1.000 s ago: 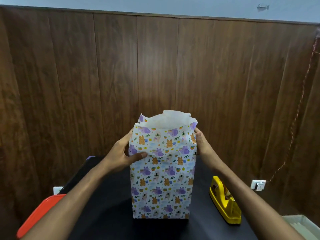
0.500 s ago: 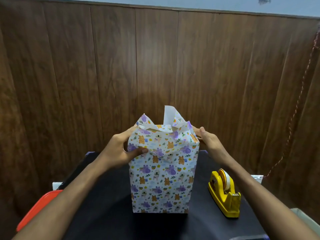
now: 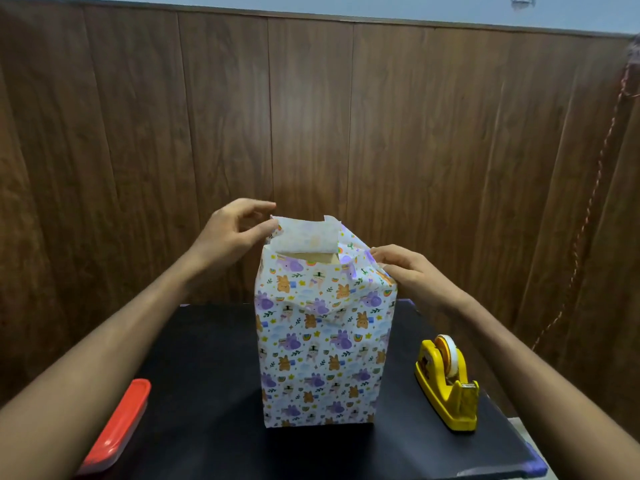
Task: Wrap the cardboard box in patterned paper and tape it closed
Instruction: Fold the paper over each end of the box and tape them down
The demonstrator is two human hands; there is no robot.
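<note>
- Red-lidded container [image 3: 117, 427]: lies at the near left edge of the black table [image 3: 207, 393], under the left forearm.
- Yellow tape dispenser [image 3: 448, 384]: stands on the table to the right of the box, well apart from it, with a roll of tape mounted on top.
- Cardboard box [image 3: 320, 258]: stands upright at the middle of the table, its sides fully covered; only a pale strip of bare cardboard shows at the open top.
- Patterned paper [image 3: 322, 341]: white with purple and orange cartoon animals, stars and leaves; it sheathes the box and rises above its top edge, creased across the upper front.
- Rear flap: stands up behind the opening, its plain white underside facing the camera.
- Left hand [image 3: 230, 233]: raised at the upper left corner of the paper; thumb and fingertips pinch the left edge of the rear flap.
- Right hand [image 3: 412, 271]: fingers curled over the folded paper at the upper right corner, pressing it against the box.
- Wall: dark wooden panels directly behind the table, with a pale band above; a reddish twisted cord [image 3: 588, 209] hangs down the right side.
</note>
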